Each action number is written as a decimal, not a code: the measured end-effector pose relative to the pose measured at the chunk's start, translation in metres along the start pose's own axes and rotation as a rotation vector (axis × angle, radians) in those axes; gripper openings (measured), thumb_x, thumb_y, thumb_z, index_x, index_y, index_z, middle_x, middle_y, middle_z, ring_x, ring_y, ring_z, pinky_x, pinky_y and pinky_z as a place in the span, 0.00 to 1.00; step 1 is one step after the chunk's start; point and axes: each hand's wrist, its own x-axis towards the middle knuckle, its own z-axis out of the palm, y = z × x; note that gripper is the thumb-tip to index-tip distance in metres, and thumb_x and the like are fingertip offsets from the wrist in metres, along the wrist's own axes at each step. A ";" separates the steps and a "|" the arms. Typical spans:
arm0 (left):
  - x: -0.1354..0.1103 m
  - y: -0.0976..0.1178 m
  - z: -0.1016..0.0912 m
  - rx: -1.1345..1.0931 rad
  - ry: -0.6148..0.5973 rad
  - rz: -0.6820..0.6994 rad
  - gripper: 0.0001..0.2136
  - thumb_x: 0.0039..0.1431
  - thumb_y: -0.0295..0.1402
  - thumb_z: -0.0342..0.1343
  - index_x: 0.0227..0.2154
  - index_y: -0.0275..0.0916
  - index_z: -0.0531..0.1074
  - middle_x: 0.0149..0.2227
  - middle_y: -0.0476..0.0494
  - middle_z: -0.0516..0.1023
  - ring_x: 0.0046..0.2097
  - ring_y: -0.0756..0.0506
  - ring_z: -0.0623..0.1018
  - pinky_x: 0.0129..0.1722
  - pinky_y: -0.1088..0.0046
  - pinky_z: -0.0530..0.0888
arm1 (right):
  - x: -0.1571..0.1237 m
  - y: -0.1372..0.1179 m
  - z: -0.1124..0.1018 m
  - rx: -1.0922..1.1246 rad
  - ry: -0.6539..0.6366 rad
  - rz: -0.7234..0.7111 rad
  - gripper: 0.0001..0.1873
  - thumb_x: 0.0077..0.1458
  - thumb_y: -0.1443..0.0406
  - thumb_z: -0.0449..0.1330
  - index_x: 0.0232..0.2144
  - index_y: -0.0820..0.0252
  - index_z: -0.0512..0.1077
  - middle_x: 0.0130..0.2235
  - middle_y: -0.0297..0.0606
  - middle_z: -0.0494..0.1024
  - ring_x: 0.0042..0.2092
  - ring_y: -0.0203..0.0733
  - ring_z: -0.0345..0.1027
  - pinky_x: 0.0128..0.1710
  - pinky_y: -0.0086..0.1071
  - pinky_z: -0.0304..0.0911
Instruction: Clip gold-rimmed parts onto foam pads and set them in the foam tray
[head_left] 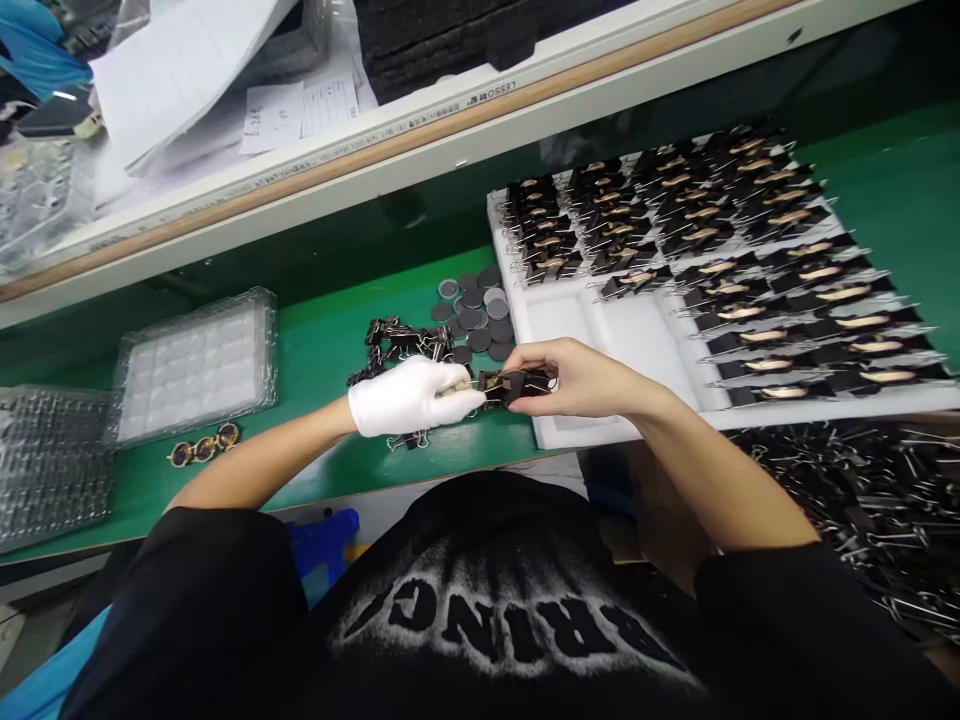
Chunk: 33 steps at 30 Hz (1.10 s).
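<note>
At the centre of the frame our gloved left hand [409, 396] and bare right hand [581, 377] together grasp one black binder clip [511, 385], beside the white tray [637, 335].

Left hand [409, 397], white-gloved, and bare right hand [581, 378] are pinching one black binder clip [510, 385] between their fingers, just off the white foam tray's [637, 340] near-left corner. Clip rows [750, 260] are filling the tray's far and right parts. Grey discs [476, 305] and loose clips [397, 340] are lying left of the tray on the green surface [322, 350].
</note>
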 end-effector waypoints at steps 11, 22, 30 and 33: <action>0.046 0.024 0.006 -0.470 -0.033 -0.195 0.26 0.68 0.58 0.48 0.37 0.38 0.74 0.31 0.44 0.81 0.28 0.48 0.79 0.27 0.73 0.71 | -0.038 0.007 -0.022 -0.149 0.190 -0.028 0.09 0.59 0.58 0.64 0.38 0.57 0.79 0.33 0.35 0.80 0.33 0.41 0.70 0.34 0.33 0.63; 0.156 0.058 0.029 -0.140 0.226 0.053 0.15 0.67 0.45 0.57 0.33 0.37 0.74 0.33 0.45 0.79 0.34 0.47 0.76 0.36 0.70 0.70 | -0.096 0.067 -0.015 -0.796 1.055 0.068 0.23 0.63 0.58 0.62 0.59 0.55 0.73 0.64 0.53 0.72 0.66 0.64 0.62 0.64 0.58 0.53; 0.208 0.074 0.049 0.527 0.330 0.020 0.16 0.73 0.44 0.50 0.49 0.37 0.73 0.46 0.37 0.82 0.46 0.38 0.81 0.41 0.66 0.70 | -0.098 0.102 0.013 -0.899 1.049 -0.029 0.09 0.66 0.67 0.59 0.46 0.58 0.77 0.51 0.46 0.82 0.54 0.51 0.76 0.55 0.45 0.61; 0.208 0.074 0.048 0.570 0.303 0.030 0.16 0.73 0.45 0.49 0.48 0.39 0.72 0.47 0.39 0.82 0.47 0.38 0.81 0.41 0.66 0.69 | -0.098 0.103 0.010 -0.863 1.050 -0.090 0.08 0.66 0.69 0.58 0.44 0.58 0.77 0.47 0.44 0.83 0.50 0.48 0.77 0.52 0.43 0.64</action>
